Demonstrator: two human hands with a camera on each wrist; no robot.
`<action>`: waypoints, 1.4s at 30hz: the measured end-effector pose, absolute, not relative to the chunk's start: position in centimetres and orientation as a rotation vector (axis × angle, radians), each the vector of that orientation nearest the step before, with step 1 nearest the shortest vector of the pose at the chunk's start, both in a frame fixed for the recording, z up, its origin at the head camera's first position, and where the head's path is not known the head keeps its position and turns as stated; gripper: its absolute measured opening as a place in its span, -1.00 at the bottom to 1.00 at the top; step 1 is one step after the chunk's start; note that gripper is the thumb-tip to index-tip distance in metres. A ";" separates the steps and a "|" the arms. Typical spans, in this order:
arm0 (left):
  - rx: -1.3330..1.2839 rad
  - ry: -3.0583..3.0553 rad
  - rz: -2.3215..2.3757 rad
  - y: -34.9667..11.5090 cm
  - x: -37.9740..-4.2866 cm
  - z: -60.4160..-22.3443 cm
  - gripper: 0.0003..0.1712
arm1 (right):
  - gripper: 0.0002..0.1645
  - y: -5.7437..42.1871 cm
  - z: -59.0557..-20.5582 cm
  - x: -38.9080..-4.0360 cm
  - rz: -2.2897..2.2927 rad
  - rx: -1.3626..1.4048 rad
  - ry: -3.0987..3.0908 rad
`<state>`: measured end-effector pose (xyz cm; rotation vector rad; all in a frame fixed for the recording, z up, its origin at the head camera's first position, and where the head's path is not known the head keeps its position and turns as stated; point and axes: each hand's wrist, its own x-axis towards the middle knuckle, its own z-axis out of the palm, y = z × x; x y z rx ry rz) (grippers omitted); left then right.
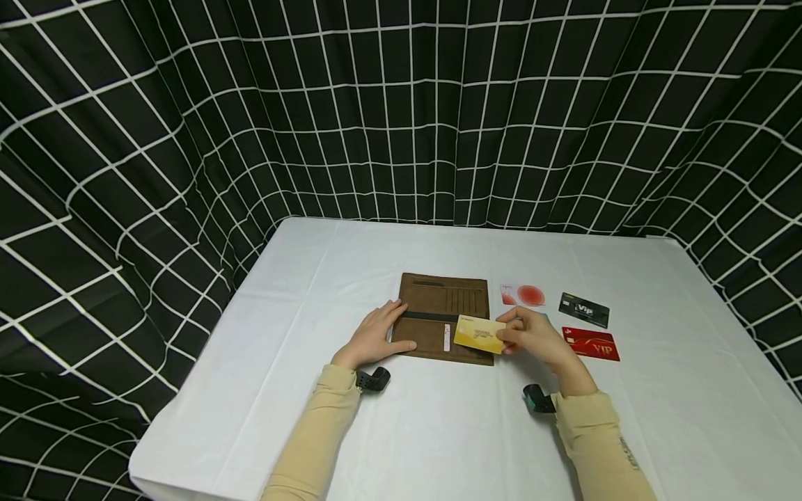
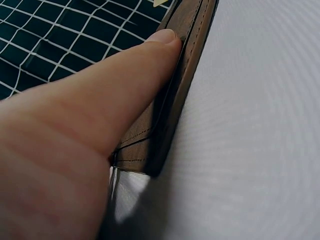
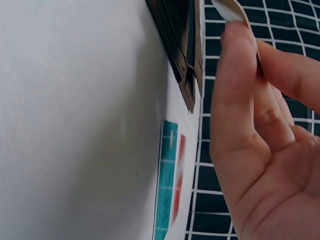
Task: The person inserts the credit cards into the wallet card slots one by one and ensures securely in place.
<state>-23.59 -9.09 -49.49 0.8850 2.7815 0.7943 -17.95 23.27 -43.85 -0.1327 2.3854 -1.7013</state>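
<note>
A brown wallet (image 1: 429,300) lies unfolded on the white table, with a dark band across its middle and card slots on its far half. My left hand (image 1: 372,339) rests at its left side, fingers extended and the thumb (image 2: 162,47) lying along the near edge. Over the wallet's right near part, my right hand (image 1: 532,341) pinches a yellow card (image 1: 476,334) by its right end. In the right wrist view, only the card's curved edge (image 3: 245,12) shows between thumb and fingers. A white strip (image 1: 447,337) with small print shows on the wallet's near half.
Right of the wallet lie a white card with a red circle (image 1: 531,296), a black VIP card (image 1: 584,310) and a red VIP card (image 1: 591,344). A teal card (image 3: 166,175) lies beneath the right hand, mostly hidden in the head view. Black gridded curtains (image 1: 401,111) surround the table.
</note>
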 end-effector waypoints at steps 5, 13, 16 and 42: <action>0.873 2.782 0.784 -9.1 -23.6 -49.5 -0.02 | -0.65 22.5 -43.9 -18.0 -1.748 -0.058 2.393; 0.868 2.784 0.791 -9.1 -23.5 -49.3 -0.02 | -0.68 21.7 -43.8 -17.8 -1.777 0.032 2.396; 0.874 2.781 0.795 -9.1 -23.5 -49.3 -0.02 | -0.68 21.6 -43.8 -17.8 -1.786 0.065 2.398; 0.875 2.786 0.797 -9.1 -23.7 -49.6 -0.02 | -0.70 21.4 -44.6 -17.6 -1.807 0.074 2.347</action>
